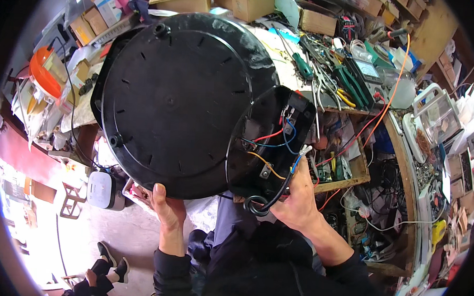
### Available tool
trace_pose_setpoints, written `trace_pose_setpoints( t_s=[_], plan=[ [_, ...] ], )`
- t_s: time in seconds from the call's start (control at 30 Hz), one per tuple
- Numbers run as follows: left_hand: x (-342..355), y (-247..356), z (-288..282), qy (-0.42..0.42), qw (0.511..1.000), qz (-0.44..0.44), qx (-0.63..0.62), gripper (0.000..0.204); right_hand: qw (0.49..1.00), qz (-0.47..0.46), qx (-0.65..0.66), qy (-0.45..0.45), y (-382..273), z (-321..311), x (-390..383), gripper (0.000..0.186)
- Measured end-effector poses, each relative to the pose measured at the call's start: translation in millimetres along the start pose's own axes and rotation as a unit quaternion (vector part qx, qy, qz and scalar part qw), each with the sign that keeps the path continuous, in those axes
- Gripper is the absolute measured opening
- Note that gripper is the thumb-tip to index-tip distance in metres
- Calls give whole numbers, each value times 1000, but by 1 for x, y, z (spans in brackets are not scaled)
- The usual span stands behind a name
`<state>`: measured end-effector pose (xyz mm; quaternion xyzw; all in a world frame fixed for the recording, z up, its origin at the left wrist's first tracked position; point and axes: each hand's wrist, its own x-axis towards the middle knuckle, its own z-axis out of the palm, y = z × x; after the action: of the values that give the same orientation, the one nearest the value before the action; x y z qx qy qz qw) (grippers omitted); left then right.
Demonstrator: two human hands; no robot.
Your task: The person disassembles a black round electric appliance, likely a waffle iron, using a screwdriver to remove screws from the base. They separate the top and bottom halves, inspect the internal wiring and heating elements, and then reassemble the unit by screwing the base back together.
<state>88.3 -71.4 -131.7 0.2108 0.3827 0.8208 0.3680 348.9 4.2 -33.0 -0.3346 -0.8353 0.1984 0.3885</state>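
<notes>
A large round black appliance (185, 114) is held up in front of me with its slotted underside facing me. On its right side a wiring compartment (279, 144) lies uncovered, with red, blue and yellow wires running to metal terminals. My left hand (166, 211) grips the lower rim, thumb on the underside and the other fingers mostly hidden behind it. My right hand (298, 201) is closed around the lower right edge by the compartment, its fingers partly hidden. Beside that hand a black power cord (258, 204) curls in a loop, and blue and white wire ends (303, 151) stick up.
Behind the appliance stands a cluttered workbench (282, 81) with a green screwdriver (302, 66), several pliers and an analog meter (366, 70). An open drawer (352, 182) full of tools is at the right. A white appliance (104, 189) stands at the left. Another person's feet (114, 264) show lower left.
</notes>
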Motion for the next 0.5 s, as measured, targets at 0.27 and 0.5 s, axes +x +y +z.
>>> trace_pose_setpoints(
  t_s=[0.27,0.5],
  plan=[
    [-1,12,8,10,999,27,34,90,984,79,161,12,2,6,-8,65],
    [-5,9,6,13,1000,14,11,88,995,-2,100,-1,15,2,-8,68]
  ],
)
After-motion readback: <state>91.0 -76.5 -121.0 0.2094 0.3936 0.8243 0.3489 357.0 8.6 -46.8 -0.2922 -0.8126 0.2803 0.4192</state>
